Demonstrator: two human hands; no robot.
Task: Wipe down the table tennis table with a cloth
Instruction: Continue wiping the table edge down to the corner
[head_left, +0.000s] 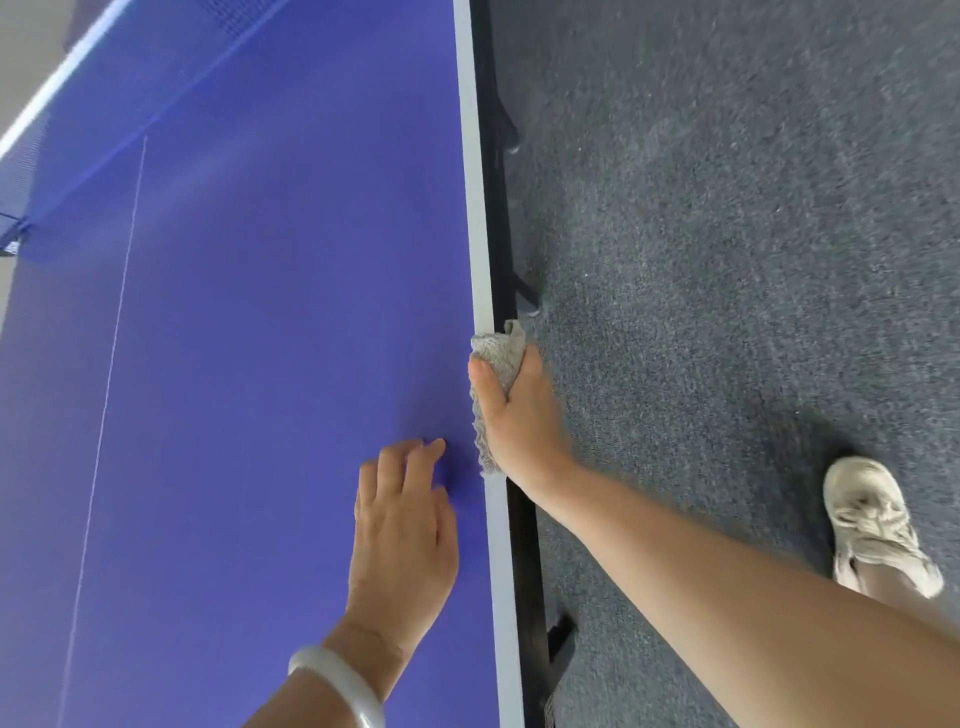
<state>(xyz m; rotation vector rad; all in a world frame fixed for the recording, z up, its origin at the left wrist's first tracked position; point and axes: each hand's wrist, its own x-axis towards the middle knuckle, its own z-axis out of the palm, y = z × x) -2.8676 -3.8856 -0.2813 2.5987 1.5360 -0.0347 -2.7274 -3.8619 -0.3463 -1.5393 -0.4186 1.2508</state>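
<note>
The blue table tennis table fills the left half of the view, with a white border line along its right edge. My right hand grips a grey cloth folded over that right edge, thumb on top and fingers down the side. My left hand rests on the blue top just inside the edge, fingers spread and fairly straight, with a pale bangle on the wrist.
The net crosses the table at the upper left. A thin white centre line runs down the surface. Black table legs stand under the right edge. Grey carpet lies to the right, with my shoe on it.
</note>
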